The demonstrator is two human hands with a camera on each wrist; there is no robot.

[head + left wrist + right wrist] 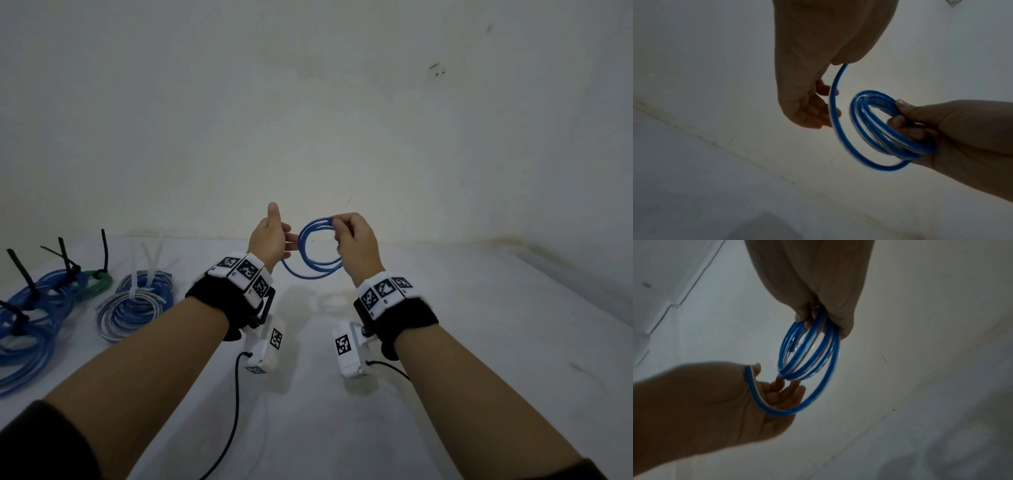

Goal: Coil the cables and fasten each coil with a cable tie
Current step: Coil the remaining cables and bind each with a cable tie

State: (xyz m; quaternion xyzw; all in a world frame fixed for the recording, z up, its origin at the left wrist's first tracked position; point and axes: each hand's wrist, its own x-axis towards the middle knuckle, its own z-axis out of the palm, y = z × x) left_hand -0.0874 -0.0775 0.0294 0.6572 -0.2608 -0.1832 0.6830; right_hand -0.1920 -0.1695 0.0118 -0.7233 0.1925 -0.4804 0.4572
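My right hand (356,236) grips a small coil of blue cable (301,240) at its top right, lifted above the white table. In the right wrist view, the fingers (805,316) curl round the bunched loops of the coil (783,350). One wider loop (833,100) leads from the coil (854,116) to my left hand (269,236). It runs through the crook between thumb and forefinger. That hand's thumb points up and its fingers (818,105) are relaxed and loosely spread beside the loop. No cable tie is in either hand.
Finished coils lie at the left of the table (445,342): blue ones with black ties (34,308), a green one (99,284), and blue-and-clear ones with white ties (140,301). A pale wall (308,102) stands close behind the table.
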